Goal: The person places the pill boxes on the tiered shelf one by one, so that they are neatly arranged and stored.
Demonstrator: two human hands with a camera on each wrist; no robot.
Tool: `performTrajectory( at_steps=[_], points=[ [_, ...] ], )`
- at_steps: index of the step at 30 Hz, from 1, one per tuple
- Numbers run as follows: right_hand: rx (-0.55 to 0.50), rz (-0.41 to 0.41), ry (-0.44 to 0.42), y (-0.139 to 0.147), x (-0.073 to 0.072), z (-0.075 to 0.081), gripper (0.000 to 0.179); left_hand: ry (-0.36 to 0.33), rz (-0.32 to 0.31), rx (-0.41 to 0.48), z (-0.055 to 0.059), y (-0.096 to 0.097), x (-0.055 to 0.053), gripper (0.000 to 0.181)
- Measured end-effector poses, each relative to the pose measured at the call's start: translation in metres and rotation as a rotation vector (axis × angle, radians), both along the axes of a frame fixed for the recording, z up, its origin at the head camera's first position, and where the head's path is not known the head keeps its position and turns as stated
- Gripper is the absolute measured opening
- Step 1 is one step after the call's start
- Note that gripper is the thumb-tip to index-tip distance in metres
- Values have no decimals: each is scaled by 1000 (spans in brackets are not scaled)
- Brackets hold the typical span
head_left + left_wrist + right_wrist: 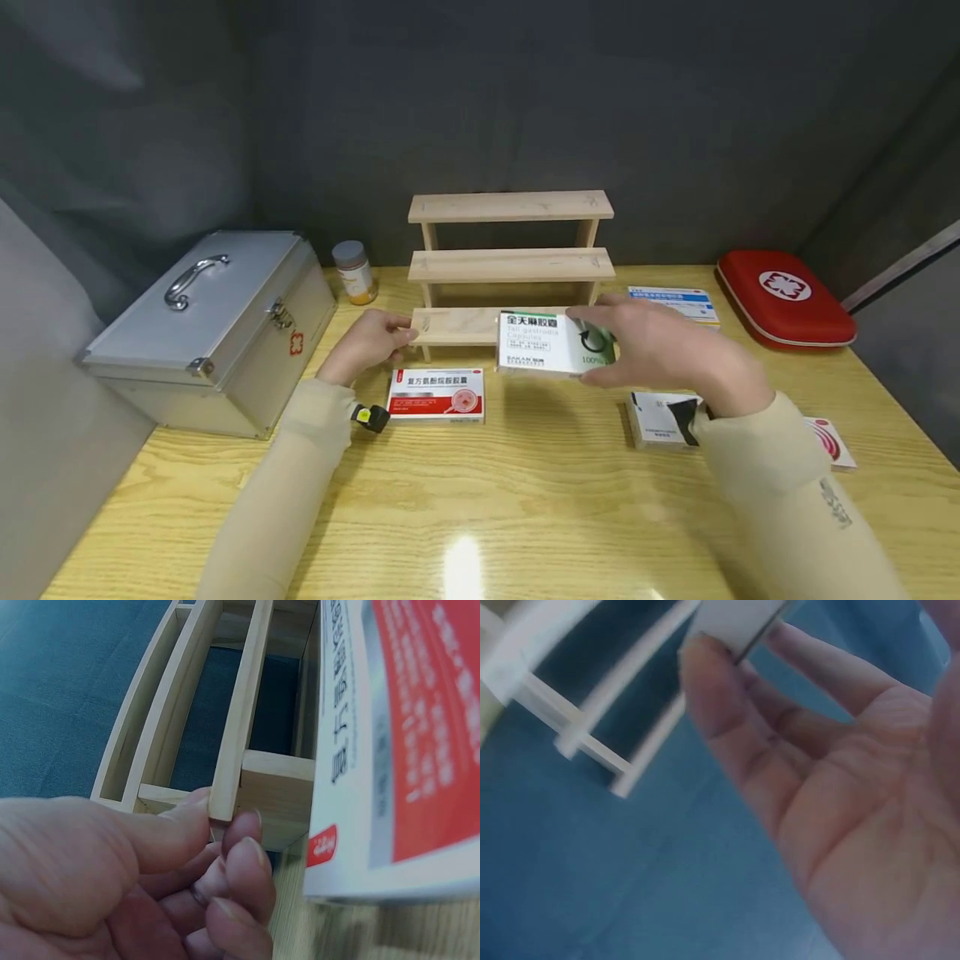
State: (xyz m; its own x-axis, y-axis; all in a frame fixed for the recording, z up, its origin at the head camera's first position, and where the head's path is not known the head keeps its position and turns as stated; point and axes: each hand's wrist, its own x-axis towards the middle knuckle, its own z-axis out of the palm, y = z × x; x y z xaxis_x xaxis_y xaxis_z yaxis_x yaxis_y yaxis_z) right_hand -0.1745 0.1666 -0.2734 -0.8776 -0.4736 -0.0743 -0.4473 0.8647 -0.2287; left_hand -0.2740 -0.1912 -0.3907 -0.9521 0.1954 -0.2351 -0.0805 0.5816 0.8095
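Note:
A three-step wooden rack [512,265] stands at the middle back of the table. My left hand [372,339] pinches the left end of its lowest board [453,326] between thumb and fingers, as the left wrist view shows at the board's tip [225,802]. By the front edge of that board, my right hand [660,346] grips a white and green capsule box [536,343] by its right end; its label faces up. Only a corner of this box [739,619] appears in the right wrist view. Below the left hand lies a red and white medicine box [437,395].
On the left sits a silver metal case [225,292], with a grey-lidded bottle [354,272] beside it. A red zip case [784,298] lies at the back right. Near the right arm are a blue-and-white box [678,304], a black-and-white box [658,419] and a pink-patterned box [832,442].

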Motion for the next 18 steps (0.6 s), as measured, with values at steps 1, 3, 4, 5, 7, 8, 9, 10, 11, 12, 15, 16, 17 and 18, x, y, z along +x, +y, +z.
performTrajectory(
  at_steps=[1, 3, 4, 5, 7, 8, 9, 10, 11, 12, 15, 16, 17, 18],
  points=[
    [7, 4, 13, -1, -5, 8, 77, 7, -5, -2, 0, 0, 0, 37],
    [23, 12, 37, -3, -16, 24, 77, 17, -9, -2, 0, 0, -1, 37],
    [30, 18, 43, -6, -23, 32, 77, 21, -12, -1, 0, -1, -1, 37],
    [34, 24, 46, -8, -30, 40, 77, 25, -15, -1, -1, -1, -1, 37],
    [59, 28, 41, -12, -46, 54, 79, 36, -24, 0, -2, -1, -1, 36],
    [69, 37, 42, -14, -55, 60, 81, 38, -25, 3, -2, 0, -1, 35],
    [79, 43, 39, -16, -65, 66, 82, 43, -28, 1, -3, 1, -1, 35],
    [88, 41, 24, -18, -74, 72, 83, 48, -31, -1, -4, 2, -1, 35],
    [95, 39, 10, -21, -83, 77, 84, 51, -31, 0, -4, 3, -1, 35],
    [104, 40, 1, -24, -92, 82, 85, 53, -31, 2, -4, 5, 0, 36],
    [121, 37, -15, -33, -118, 93, 86, 56, -31, 3, -4, 9, 2, 41],
    [124, 40, -18, -36, -126, 95, 85, 55, -29, 3, -4, 11, 2, 41],
    [125, 40, -18, -39, -134, 96, 85, 52, -28, 4, -4, 12, 3, 42],
    [128, 37, -16, -42, -142, 97, 84, 52, -28, 1, -4, 14, 4, 43]
  ],
)
